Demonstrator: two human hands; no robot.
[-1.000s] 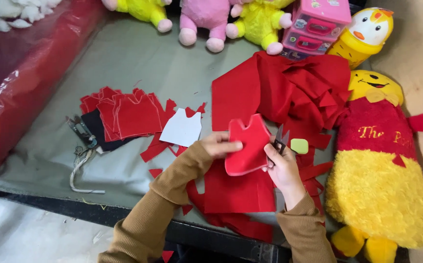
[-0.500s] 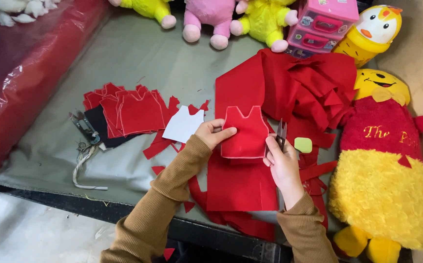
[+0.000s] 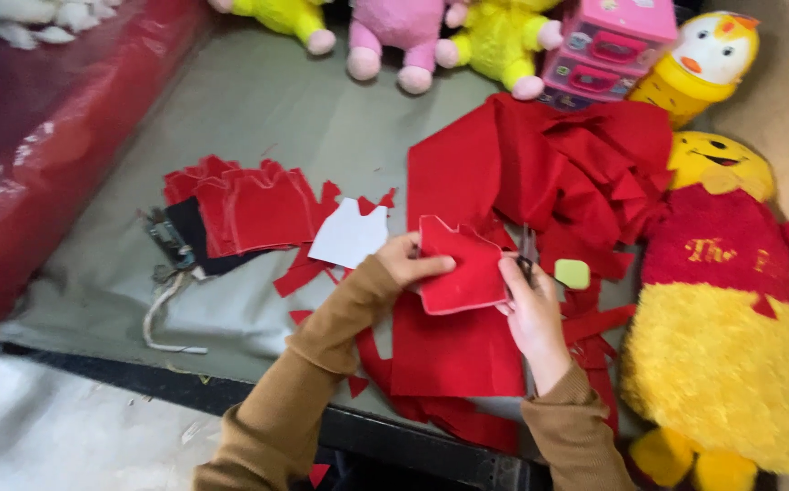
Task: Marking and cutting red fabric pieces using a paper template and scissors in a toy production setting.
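The small red felt piece (image 3: 458, 268), cut like a little vest, is held up between both hands, just above the larger red cloth sheet (image 3: 454, 350) near the front edge of the grey table cover (image 3: 258, 118). The left hand (image 3: 410, 259) pinches its left border with thumb and fingers, and the right hand (image 3: 531, 305) grasps its right border — this hand also holds dark scissors (image 3: 527, 247), whose blades point away from the person. Just right of the scissors lies a small pale green square (image 3: 573, 273), maybe chalk, I cannot tell. Left of the left hand there is a white paper pattern (image 3: 349, 235) of the same vest form, touching a stack of cut red pieces (image 3: 249, 205) with some black material under it. A big heap of red cloth (image 3: 558, 155) lies behind the hands. At the right edge lies a yellow plush toy (image 3: 722, 364) in a red shirt with golden letters. At the back edge stands a pink plastic box with little drawers (image 3: 617, 41) — with pink and yellow plush toys (image 3: 404, 32) to its left. A red plastic-wrapped roll (image 3: 58, 145) lies along the left edge.
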